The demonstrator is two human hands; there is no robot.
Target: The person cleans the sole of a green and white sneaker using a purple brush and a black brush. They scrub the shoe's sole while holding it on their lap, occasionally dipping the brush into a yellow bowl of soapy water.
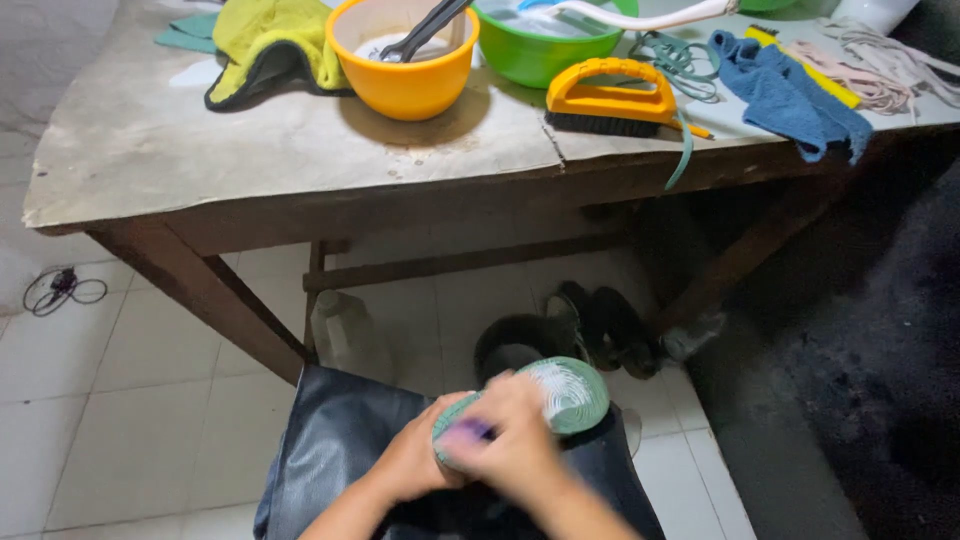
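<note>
We hold a green shoe sole [565,392] tight in our left hand [412,462], and our right hand [515,440], just beside it, grips a small purple thing [468,432] on the sole.

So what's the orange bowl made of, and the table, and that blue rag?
The orange bowl looks like plastic: smooth, evenly coloured, slightly glossy. The table seems to be wood, with brown legs and a worn, stained, cracked pale top. The blue rag looks like soft towelling cloth, fuzzy and crumpled, though the weave is too small to tell.
</note>
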